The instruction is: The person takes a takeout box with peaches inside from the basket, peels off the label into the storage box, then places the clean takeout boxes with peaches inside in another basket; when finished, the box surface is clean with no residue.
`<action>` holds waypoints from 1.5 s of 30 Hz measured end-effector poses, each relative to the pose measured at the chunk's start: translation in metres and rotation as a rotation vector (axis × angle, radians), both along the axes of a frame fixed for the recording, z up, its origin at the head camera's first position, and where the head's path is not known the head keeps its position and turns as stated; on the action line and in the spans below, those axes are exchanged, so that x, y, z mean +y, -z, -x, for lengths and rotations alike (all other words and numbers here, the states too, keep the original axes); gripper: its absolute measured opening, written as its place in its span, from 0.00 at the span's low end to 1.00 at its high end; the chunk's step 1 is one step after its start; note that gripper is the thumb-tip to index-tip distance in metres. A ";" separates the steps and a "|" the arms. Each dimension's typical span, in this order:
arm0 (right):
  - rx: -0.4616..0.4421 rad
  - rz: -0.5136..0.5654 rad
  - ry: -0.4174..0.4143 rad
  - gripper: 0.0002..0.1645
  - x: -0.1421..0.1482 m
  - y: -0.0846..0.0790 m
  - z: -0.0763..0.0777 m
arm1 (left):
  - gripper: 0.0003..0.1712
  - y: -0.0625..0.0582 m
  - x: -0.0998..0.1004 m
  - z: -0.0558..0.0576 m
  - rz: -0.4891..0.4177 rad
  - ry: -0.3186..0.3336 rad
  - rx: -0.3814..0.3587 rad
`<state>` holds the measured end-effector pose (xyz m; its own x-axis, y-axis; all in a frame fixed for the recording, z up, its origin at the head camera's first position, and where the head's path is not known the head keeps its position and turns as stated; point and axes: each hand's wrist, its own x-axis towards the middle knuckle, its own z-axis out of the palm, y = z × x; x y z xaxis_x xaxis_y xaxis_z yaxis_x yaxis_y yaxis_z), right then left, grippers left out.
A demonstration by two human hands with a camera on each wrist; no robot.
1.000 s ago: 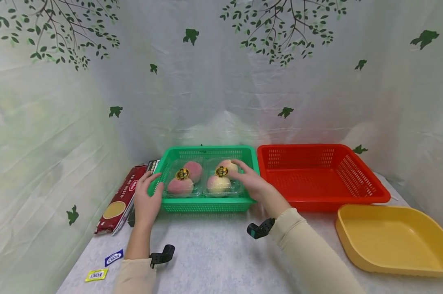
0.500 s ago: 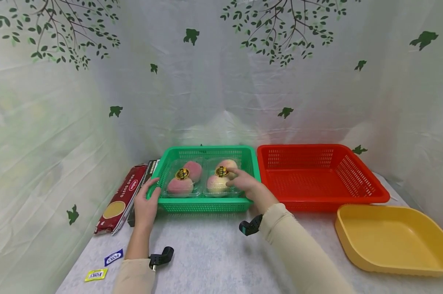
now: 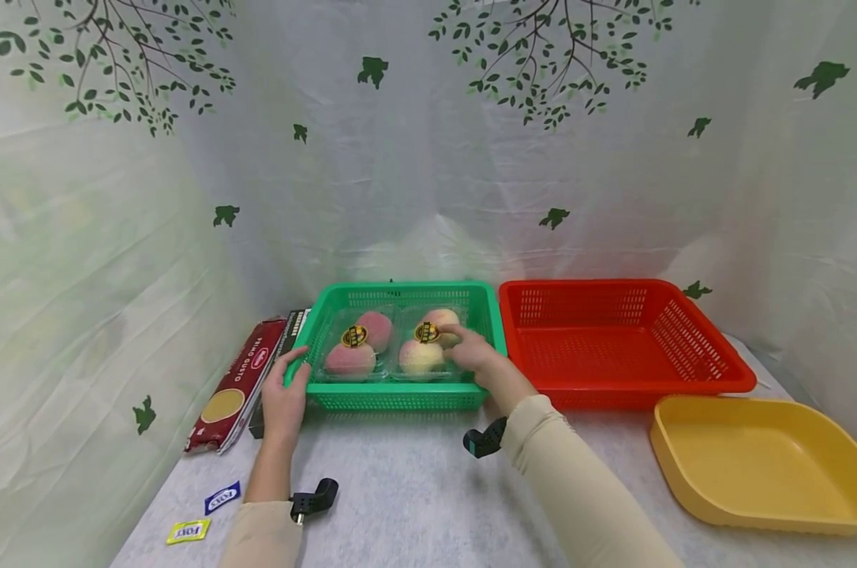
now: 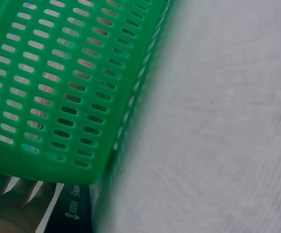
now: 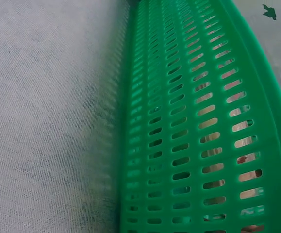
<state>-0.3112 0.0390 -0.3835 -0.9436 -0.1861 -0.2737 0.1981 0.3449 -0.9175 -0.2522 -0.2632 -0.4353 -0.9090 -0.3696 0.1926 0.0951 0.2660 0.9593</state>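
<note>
My left hand (image 3: 283,394) grips the left front corner of the green plastic basket (image 3: 400,388), its fingers outside the end wall in the left wrist view and its thumb at the rim. Reaching over the basket's right side, my right hand (image 3: 474,355) holds the right part of a clear pack of pale yellow-pink peaches (image 3: 421,359) with curled fingers. Beside it in the basket lies a clear pack of pink peaches (image 3: 350,360); both bear a round black-and-yellow label. The right wrist view shows the slotted basket wall (image 5: 198,121), with the hand out of sight.
A red basket (image 3: 578,347) stands against the green one's right side, with a yellow tray (image 3: 776,465) in front. Left of the green basket lie a dark red Primo Gusto packet (image 3: 240,379) and a black box (image 3: 256,422). Blue (image 3: 222,497) and yellow sachets (image 3: 188,532) lie front left.
My left hand has closed in on the basket's rim. My right hand has moved left and down onto the pale peach pack, which has shifted slightly left.
</note>
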 end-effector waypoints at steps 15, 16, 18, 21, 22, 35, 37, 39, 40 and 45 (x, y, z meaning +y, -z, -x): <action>0.166 -0.120 0.069 0.30 -0.002 -0.004 -0.006 | 0.22 0.002 0.002 -0.001 -0.007 -0.022 0.030; 0.166 -0.110 0.077 0.30 -0.002 -0.005 -0.006 | 0.22 0.001 0.002 -0.001 -0.007 -0.021 0.032; 0.160 -0.090 0.089 0.30 -0.002 -0.006 -0.007 | 0.22 0.001 0.002 0.000 -0.007 -0.022 0.036; 0.146 -0.070 0.106 0.31 -0.003 -0.006 -0.007 | 0.22 0.000 0.003 0.000 -0.012 -0.024 0.035; 0.141 -0.065 0.112 0.31 -0.003 -0.005 -0.006 | 0.22 0.000 0.003 0.000 -0.013 -0.025 0.034; 0.099 -0.049 0.144 0.32 0.000 -0.016 -0.014 | 0.22 0.003 0.005 0.002 -0.001 -0.026 0.052; 0.074 -0.027 0.143 0.31 0.002 -0.020 -0.017 | 0.22 0.003 0.005 0.002 -0.002 -0.021 0.055; 0.055 -0.004 0.136 0.29 0.003 -0.023 -0.018 | 0.22 0.002 0.005 0.002 -0.001 -0.023 0.058; 0.049 0.007 0.133 0.28 0.004 -0.024 -0.019 | 0.22 0.002 0.005 0.002 0.000 -0.024 0.057; 0.044 0.028 0.139 0.28 0.003 -0.027 -0.022 | 0.22 0.003 0.004 0.002 0.004 -0.037 0.040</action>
<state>-0.2892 0.0424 -0.3565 -0.9718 -0.0595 -0.2284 0.2020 0.2912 -0.9351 -0.2542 -0.2595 -0.4380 -0.8863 -0.4022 0.2295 0.1230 0.2734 0.9540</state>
